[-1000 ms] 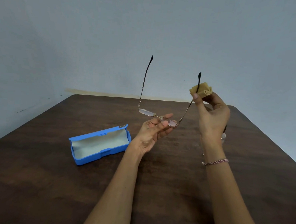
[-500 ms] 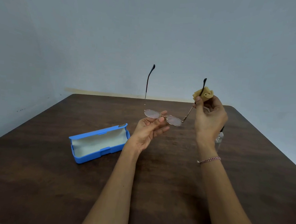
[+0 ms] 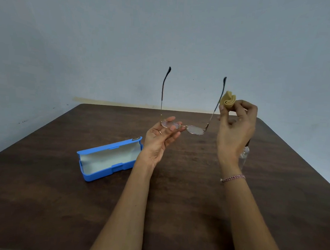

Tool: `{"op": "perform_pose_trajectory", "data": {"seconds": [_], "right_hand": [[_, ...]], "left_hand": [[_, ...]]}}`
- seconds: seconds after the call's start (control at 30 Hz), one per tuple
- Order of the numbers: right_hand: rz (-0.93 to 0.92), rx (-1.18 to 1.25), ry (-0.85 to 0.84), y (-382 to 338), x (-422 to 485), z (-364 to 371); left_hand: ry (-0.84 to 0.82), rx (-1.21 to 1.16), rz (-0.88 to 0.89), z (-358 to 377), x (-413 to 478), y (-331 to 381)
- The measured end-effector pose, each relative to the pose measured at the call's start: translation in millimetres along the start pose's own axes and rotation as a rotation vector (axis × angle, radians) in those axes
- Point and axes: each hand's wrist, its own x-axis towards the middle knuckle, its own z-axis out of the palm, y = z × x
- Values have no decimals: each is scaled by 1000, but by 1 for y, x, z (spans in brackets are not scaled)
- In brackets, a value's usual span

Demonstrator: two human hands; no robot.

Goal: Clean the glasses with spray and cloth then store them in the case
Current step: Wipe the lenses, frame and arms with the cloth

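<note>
Thin gold-rimmed glasses [image 3: 194,129] hang above the table, both temples pointing up. My left hand [image 3: 160,139] pinches the left lens between thumb and fingertips. To the right, my right hand [image 3: 235,129] holds a folded yellow cloth [image 3: 228,103] in its fingertips, close beside the right temple; whether it touches the temple I cannot tell. An open blue case [image 3: 108,159] with a pale lining lies on the table to the left. A clear spray bottle [image 3: 244,154] stands behind my right wrist, mostly hidden.
A dark brown wooden table [image 3: 40,194] fills the lower view, its far edge against a pale blue wall [image 3: 165,38]. The table's right edge slants away at the far right.
The glasses have shifted so the lenses face me more and sit a little to the right. My left fingers moved from the bridge to the left lens. My right hand with the cloth stays by the right temple.
</note>
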Motion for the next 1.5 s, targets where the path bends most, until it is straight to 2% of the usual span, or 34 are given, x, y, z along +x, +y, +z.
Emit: {"op": "perform_pose_trajectory", "data": {"seconds": [0.1,0.17,0.23,0.33,0.4,0.57,0.67,0.9,1.03,1.2,1.5], "right_hand": [[-150,-75,6,-4,-8,5],[-183,-75,-66,-6,-16,10],[-135,-52,-197,-7,-25,17],[34,11,-402,-8,-35,23],[118,40,-463,-7,-40,27],[257,-18,-485,-5,-34,38],[391,66,-501,-7,-24,49],[571,263,-397,-1,-27,60],[541,143,-346,13,-33,61],[402,-34,-308,17,-37,60],[301,-120,-390,5,-44,64]], "left_hand": [[48,-26,31,0,2,-1],[87,-21,34,1,2,-4],[116,9,32,3,2,-8],[134,55,25,5,1,-14],[141,93,26,6,0,-16],[170,124,14,5,-1,-19],[139,120,33,3,-1,-22],[186,128,7,1,4,-25],[196,178,-6,2,4,-26],[185,207,-9,5,3,-28],[191,332,-44,8,2,-28]]}}
